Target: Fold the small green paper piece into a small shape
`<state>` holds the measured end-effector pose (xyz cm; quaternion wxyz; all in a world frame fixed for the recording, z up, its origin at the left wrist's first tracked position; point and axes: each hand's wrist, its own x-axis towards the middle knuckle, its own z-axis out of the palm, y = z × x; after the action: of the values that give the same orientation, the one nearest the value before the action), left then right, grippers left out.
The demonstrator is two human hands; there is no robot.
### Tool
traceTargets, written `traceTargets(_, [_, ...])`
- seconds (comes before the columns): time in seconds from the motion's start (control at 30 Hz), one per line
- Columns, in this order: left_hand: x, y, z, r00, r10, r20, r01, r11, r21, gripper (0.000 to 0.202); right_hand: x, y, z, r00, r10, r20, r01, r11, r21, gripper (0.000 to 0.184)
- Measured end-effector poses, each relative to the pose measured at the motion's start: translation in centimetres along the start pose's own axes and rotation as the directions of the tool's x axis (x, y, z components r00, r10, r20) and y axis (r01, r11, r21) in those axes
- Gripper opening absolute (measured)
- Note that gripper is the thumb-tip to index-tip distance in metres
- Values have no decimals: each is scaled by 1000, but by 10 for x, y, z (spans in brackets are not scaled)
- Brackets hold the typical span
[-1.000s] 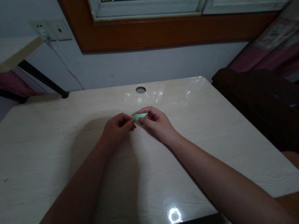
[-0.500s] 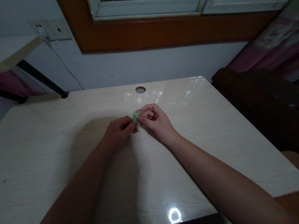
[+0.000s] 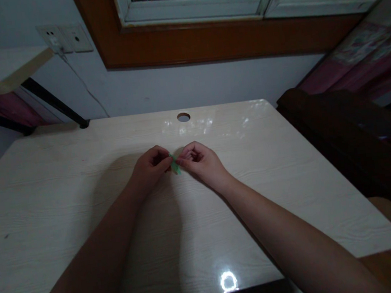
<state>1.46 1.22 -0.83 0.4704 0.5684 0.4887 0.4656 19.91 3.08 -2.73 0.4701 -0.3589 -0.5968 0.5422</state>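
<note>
A small piece of folded green paper (image 3: 175,166) is held just above the pale wood-grain desk (image 3: 239,160), near its middle. My left hand (image 3: 152,165) pinches its left side between thumb and fingers. From the right, my right hand (image 3: 200,162) closes thumb and forefinger on the paper's upper right part. The fingertips of both hands almost meet and hide part of the paper, so its full shape cannot be made out.
Behind the hands, a round cable hole (image 3: 183,117) pierces the desk near the wall. A raised shelf (image 3: 6,69) on black legs stands at the left. A white cable (image 3: 84,86) hangs from the wall socket (image 3: 65,38). Dark wooden furniture (image 3: 350,143) is at the right.
The green paper has turned and tilted, its lower end now pointing down and right. My right hand's fingers have curled in closer, and my left hand has shifted slightly left and up.
</note>
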Motion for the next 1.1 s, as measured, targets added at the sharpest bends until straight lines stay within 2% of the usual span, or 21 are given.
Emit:
traceTargets(0.17, [1, 3, 0, 999, -2, -44, 0, 999, -38, 17, -1, -5, 1, 999, -45, -5, 45, 999, -17, 20])
traceTargets(0.3, [4, -1, 0, 988, 4, -154, -17, 996, -83, 17, -3, -9, 1, 982, -177, 61, 186, 965, -185, 14])
traceTargets(0.4, [6, -4, 0, 983, -9, -182, -15, 991, -130, 20, -3, -10, 0, 965, -237, 111, 260, 918, -299, 16])
traceTargets(0.53, [6, -6, 0, 986, -18, -165, -9, 987, -160, 20, -2, -10, -1, 949, -281, 145, 315, 879, -359, 15])
traceTargets(0.67, [7, -9, -1, 989, 18, -148, -43, 984, -172, 19, -3, -12, -2, 942, -310, 128, 334, 839, -430, 10])
traceTargets(0.83, [5, -10, -3, 992, 90, -91, -102, 985, -136, 22, -3, -12, -3, 946, -299, 124, 323, 841, -434, 10])
traceTargets(0.93, [5, -8, -4, 995, 85, -51, -91, 990, -109, 20, -3, -12, -3, 945, -300, 132, 327, 838, -436, 10])
traceTargets(1.1, [5, -7, -3, 997, 49, -57, -54, 995, -90, 19, -2, -13, -3, 940, -318, 126, 341, 845, -411, 15])
